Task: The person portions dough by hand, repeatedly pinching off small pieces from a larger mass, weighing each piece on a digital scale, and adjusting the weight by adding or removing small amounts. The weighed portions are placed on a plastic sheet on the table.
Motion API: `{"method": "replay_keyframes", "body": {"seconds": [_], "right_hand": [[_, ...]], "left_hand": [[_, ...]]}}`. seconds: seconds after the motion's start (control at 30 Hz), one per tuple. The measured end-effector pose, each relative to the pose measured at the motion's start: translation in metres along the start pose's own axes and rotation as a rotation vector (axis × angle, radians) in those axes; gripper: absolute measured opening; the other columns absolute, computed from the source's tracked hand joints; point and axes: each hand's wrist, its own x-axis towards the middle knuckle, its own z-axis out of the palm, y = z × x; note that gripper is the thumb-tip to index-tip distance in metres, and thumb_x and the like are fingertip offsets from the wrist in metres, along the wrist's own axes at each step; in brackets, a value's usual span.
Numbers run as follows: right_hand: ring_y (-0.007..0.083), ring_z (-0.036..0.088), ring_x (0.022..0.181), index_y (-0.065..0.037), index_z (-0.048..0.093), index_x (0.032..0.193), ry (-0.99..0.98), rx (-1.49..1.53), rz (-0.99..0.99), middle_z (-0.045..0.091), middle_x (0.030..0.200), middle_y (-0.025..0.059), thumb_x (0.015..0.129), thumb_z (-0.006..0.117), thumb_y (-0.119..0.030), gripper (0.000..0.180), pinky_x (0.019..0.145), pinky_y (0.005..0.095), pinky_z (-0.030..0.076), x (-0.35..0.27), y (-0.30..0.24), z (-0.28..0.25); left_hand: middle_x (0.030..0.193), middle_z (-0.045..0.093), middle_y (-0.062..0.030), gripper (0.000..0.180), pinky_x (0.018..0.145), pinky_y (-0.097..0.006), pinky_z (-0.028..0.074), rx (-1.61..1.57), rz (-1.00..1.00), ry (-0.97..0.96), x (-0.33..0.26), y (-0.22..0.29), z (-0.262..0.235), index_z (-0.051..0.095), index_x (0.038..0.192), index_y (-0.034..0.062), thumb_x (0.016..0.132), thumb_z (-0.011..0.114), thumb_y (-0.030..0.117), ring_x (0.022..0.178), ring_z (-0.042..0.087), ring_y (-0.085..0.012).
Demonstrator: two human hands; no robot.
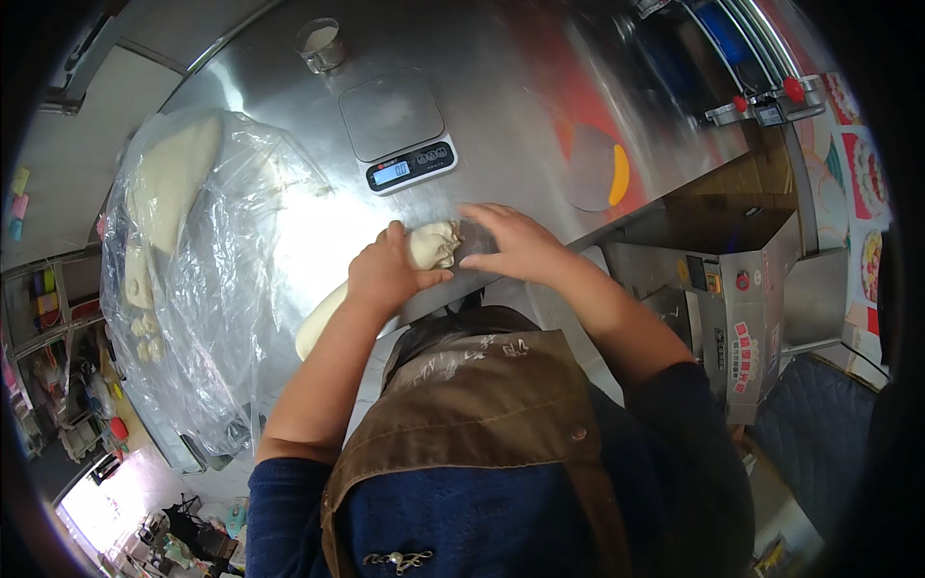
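Dough roll [405, 260] lay on the steel table [501, 106] near its front edge. Left hand [385, 275] gripped it, fingers curled; right hand [511, 241] pressed flat on its end. Clear plastic bag [212, 289] lay left.

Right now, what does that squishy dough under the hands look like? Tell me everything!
The dough is pale cream, soft and smooth, shaped like a long roll. It lies on the shiny steel table, running from near the table's edge up toward the scale. Its far end is bunched and wrinkled. The left hand grips it around the middle, and the right hand presses against the wrinkled end.
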Motion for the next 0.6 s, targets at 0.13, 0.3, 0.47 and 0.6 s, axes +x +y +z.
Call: {"method": "replay_keyframes", "body": {"seconds": [0.13,0.3,0.47,0.6], "right_hand": [[0.0339,0.045,0.131,0.001,0.043,0.140,-0.140,-0.273,-0.192,0.048,0.141,0.0177,0.071,0.078,-0.017,0.079,0.109,0.0402,0.038,0.032,-0.001,0.009],[0.0347,0.058,0.111,-0.002,0.058,0.118,-0.336,-0.326,-0.163,0.058,0.122,0.0164,0.070,0.072,-0.011,0.051,0.095,0.0421,0.048,0.063,0.011,0.024],[0.0351,0.064,0.098,-0.005,0.065,0.102,-0.319,-0.308,-0.099,0.063,0.111,0.0180,0.069,0.072,-0.017,0.035,0.087,0.0422,0.052,0.054,0.014,0.034],[0.0325,0.063,0.101,-0.005,0.065,0.106,-0.343,-0.202,-0.110,0.064,0.108,0.0171,0.069,0.075,-0.022,0.043,0.086,0.0388,0.052,0.043,0.010,0.015]], "left_hand": [[0.117,0.065,-0.0173,0.084,0.087,-0.042,0.053,0.080,0.014,-0.030,0.008,0.026,0.019,0.052,0.121,0.0016,0.063,0.083,0.054,0.106,0.065,-0.0320],[0.103,0.064,-0.0100,0.059,0.082,-0.041,0.054,0.198,0.041,0.113,0.008,0.033,0.045,0.056,0.109,0.0068,0.069,0.080,0.042,0.096,0.066,-0.0290],[0.092,0.066,-0.0089,0.046,0.075,-0.040,0.054,0.114,0.238,0.364,-0.001,0.016,0.062,0.058,0.105,0.0092,0.069,0.078,0.031,0.084,0.067,-0.0301],[0.090,0.066,-0.0091,0.040,0.073,-0.040,0.053,0.034,0.304,0.328,-0.004,0.011,0.055,0.060,0.099,0.0098,0.066,0.077,0.025,0.081,0.066,-0.0301]]}}
